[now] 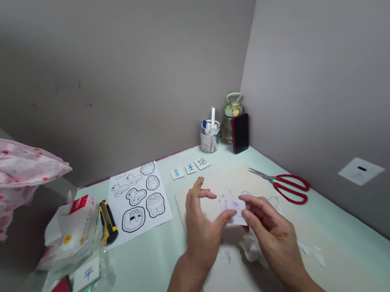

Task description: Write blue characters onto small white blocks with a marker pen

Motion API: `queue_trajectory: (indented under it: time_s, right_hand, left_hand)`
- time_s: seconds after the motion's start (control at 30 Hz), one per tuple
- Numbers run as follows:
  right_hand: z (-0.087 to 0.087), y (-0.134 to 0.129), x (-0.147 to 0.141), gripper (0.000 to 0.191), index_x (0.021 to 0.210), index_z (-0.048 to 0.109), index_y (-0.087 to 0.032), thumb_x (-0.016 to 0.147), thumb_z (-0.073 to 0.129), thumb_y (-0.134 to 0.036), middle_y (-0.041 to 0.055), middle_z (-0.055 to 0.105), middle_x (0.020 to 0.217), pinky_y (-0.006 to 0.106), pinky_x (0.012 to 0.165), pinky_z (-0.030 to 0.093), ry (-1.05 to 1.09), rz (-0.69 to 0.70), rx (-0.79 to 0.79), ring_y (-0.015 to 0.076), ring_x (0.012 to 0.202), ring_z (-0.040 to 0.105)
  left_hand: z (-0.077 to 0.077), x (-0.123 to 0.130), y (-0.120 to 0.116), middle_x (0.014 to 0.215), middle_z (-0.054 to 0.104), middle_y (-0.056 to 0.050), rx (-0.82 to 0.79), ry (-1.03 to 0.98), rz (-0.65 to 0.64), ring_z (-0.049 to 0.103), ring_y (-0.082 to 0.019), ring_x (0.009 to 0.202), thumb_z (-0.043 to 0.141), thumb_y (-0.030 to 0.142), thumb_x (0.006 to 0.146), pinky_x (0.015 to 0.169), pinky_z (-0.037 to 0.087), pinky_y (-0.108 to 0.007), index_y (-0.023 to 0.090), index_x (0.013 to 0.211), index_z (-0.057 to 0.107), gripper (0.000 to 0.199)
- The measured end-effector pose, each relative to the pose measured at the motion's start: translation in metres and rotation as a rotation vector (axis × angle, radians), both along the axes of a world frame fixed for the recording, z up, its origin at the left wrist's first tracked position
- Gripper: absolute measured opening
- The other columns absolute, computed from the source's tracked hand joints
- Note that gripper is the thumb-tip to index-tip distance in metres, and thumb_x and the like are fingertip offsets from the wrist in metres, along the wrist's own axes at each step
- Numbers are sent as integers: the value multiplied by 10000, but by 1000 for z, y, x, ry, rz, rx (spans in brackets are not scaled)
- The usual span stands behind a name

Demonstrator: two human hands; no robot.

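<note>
Forearms [185,284] lie nearest; marked white card [238,214] is clamped in the right hand's [278,238] fingers [257,202], left hand's [202,235] spread, thumb [226,218] touching it. Edge-only handling is advised.

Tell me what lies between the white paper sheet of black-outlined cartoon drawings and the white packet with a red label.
The head view shows a yellow-and-black utility knife between the sheet and the packet.

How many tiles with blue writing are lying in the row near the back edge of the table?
3. The left tile, the middle tile and the right tile, which is nearest to the jar. None in this row seems hidden.
</note>
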State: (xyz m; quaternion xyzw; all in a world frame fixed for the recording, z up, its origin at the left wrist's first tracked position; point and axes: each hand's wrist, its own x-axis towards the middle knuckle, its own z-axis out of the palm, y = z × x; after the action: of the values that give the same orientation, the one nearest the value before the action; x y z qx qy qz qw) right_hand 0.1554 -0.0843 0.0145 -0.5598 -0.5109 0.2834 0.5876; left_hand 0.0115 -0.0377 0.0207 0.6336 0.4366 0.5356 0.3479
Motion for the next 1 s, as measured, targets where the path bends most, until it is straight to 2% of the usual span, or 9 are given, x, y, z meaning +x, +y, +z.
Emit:
queue_trajectory:
  time_s: [0.07, 0.17, 0.23, 0.37, 0.47, 0.63, 0.83, 0.9, 1.0]
  right_hand:
    - [-1, 1, 0, 238, 1144, 678, -234, 947, 606, -349, 47, 613, 1004, 265, 620, 545, 2, 0, -3, 164, 780, 611]
    - [-1, 2, 2, 238, 1133, 692, -235, 943, 608, -352, 43, 623, 996, 270, 615, 531, -7, 6, -11, 152, 732, 596]
    - [0, 3, 3, 247, 1136, 697, -233, 947, 597, -356, 46, 627, 1007, 271, 606, 524, -13, 8, -16, 145, 703, 582]
    - [2, 5, 6, 270, 1144, 696, -221, 948, 590, -375, 57, 639, 1007, 270, 612, 532, -26, 11, -32, 161, 746, 601]
    - [3, 8, 9, 319, 1162, 684, -196, 945, 580, -406, 62, 665, 940, 277, 593, 544, -46, 35, -60, 172, 724, 627]
    - [12, 9, 32, 351, 1052, 719, -177, 947, 535, -457, 38, 692, 736, 303, 588, 551, -185, 68, -114, 182, 613, 650]
    - [13, -8, 90, 273, 821, 711, -250, 895, 581, -478, -1, 607, 575, 298, 535, 401, -551, -114, -142, 175, 494, 530]
    - [5, -16, 103, 239, 809, 704, -267, 887, 573, -451, 15, 669, 667, 305, 554, 397, -661, -77, -168, 184, 522, 561]
    - [-11, -26, 109, 211, 1015, 703, -305, 895, 561, -404, 23, 736, 872, 301, 565, 431, -776, 43, -221, 199, 590, 643]
  left_hand:
    - [-2, 3, -1, 1013, 606, 2, 3, 41, -34, 592, -232, 1125, 768, 264, 811, 1176, 258, -538, 287, 1458, 355, 768]
    - [-3, 2, 2, 946, 632, 16, -1, 67, -53, 623, -210, 1087, 602, 226, 940, 1174, 254, -548, 296, 1428, 400, 533]
    - [-2, -3, 4, 1017, 662, -9, -2, 75, -70, 608, -221, 1151, 553, 235, 974, 1162, 280, -543, 290, 1423, 411, 474]
    - [4, -15, 8, 1313, 600, -66, 21, 169, -233, 504, -284, 1304, 781, 270, 824, 1140, 344, -524, 326, 1491, 337, 804]
    - [6, -18, 8, 1234, 632, -66, 57, 274, -314, 547, -291, 1227, 785, 224, 813, 1114, 377, -548, 333, 1513, 313, 852]
    - [0, -15, 6, 1211, 635, -84, 100, 372, -306, 592, -276, 1151, 709, 200, 860, 1032, 465, -500, 293, 1544, 259, 825]
    - [-13, -18, 3, 1172, 654, -81, 40, 413, -180, 622, -264, 1092, 661, 218, 879, 988, 482, -478, 271, 1546, 254, 782]
    - [-17, -19, 3, 1168, 660, -77, 23, 434, -139, 619, -259, 1079, 663, 229, 882, 982, 476, -475, 268, 1536, 267, 766]
    - [-23, -16, 4, 1171, 656, -80, 9, 441, -103, 607, -259, 1073, 676, 235, 882, 977, 471, -475, 250, 1523, 284, 751]
